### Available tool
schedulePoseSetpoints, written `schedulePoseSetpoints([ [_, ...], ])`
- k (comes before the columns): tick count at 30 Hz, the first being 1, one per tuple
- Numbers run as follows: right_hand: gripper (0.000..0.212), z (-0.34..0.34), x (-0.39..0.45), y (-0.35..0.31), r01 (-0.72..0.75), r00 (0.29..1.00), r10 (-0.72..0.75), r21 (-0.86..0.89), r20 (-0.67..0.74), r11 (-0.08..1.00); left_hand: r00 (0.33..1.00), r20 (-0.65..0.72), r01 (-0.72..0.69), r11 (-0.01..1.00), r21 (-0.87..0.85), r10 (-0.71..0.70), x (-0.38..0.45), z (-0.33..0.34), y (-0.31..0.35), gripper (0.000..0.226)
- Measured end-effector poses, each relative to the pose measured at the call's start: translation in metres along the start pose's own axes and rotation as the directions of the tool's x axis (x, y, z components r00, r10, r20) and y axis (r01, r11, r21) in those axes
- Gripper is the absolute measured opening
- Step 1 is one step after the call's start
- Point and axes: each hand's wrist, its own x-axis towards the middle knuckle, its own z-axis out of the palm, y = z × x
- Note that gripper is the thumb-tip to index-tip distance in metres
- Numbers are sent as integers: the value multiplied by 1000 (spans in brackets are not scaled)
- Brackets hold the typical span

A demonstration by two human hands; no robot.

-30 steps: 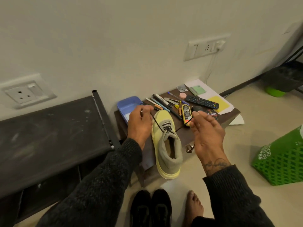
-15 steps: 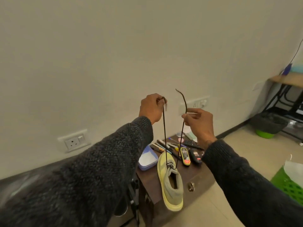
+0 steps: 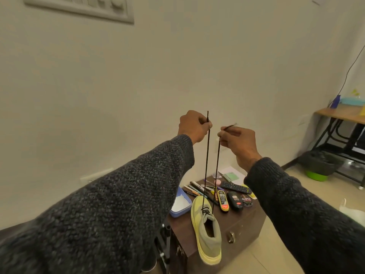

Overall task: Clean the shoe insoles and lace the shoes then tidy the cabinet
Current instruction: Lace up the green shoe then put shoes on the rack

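A yellow and grey shoe [image 3: 206,228] lies on a small dark wooden cabinet [image 3: 243,224], its heel sticking out over the front edge. A black lace [image 3: 206,165] runs through its front eyelets, and both ends rise taut, high above the shoe. My left hand [image 3: 194,125] pinches the left end, whose tip sticks up past my fingers. My right hand [image 3: 236,138] pinches the right end [image 3: 217,165] at about the same height, a short gap from the left hand.
On the cabinet lie a blue tray [image 3: 180,204], several pens [image 3: 197,189], a remote [image 3: 236,187], shoe polish containers [image 3: 234,199] and papers [image 3: 231,176]. A wooden table [image 3: 343,113] with a dark bin [image 3: 318,165] beneath stands at the right. A wall frame [image 3: 83,6] hangs top left.
Both hands rose from shoe level, drawing the lace ends up taut, then moved closer together. My view tilted upward toward the wall.
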Motion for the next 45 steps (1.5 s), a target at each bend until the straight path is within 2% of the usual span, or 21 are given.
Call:
schedulePoseSetpoints([
  [4,8,4,0,-20,52,998,-51,-55,25,997,999,-17,-35,999,-10,34,5,-8,15,11],
  [9,10,4,-6,-29,32,993,-25,-59,115,998,999,12,-45,999,9,45,4,-12,26,8],
  [15,8,7,-18,-29,-43,989,35,47,144,998,1000,-5,-3,995,-103,2,-6,-5,26,2],
  [17,9,7,-17,-29,-44,990,39,29,135,999,1000,4,-12,985,-173,13,-11,-8,23,8],
  [19,11,7,-16,-29,-43,992,42,4,116,999,999,10,43,962,-268,-42,-18,-4,15,21],
  [21,14,7,-15,-29,-58,993,56,13,101,998,980,92,199,925,-323,-179,-27,8,-1,30],
  [23,12,8,-13,-27,-76,990,69,52,121,996,938,244,312,909,-277,-247,-40,25,-22,31],
  [25,9,9,-13,-23,-88,985,74,83,153,993,913,360,265,950,-164,-193,-53,39,-41,30],
  [26,9,9,-11,-20,-89,985,75,88,153,992,913,373,220,970,-106,-166,-57,45,-48,30],
  [30,9,-1,-3,0,-80,997,79,95,18,992,971,208,94,988,120,-118,-60,50,-56,26],
  [34,8,-13,5,47,-115,988,103,-104,-115,988,984,175,-13,977,211,-25,-52,41,-53,15],
  [37,16,-9,-1,83,-187,981,167,-237,-100,953,983,180,-52,980,190,17,-52,42,-52,7],
  [39,15,0,-9,96,-219,973,230,-280,5,935,987,161,-32,988,154,7,-50,44,-55,4],
  [41,15,9,-15,101,-289,926,338,-261,166,921,990,139,1,992,127,-19,-47,46,-61,7],
  [42,18,13,-15,100,-354,877,407,-229,254,907,992,122,23,993,115,-37,-45,46,-64,8],
  [45,28,14,-8,92,-560,659,557,-164,506,812,992,50,108,989,105,-114,-40,44,-76,11],
])
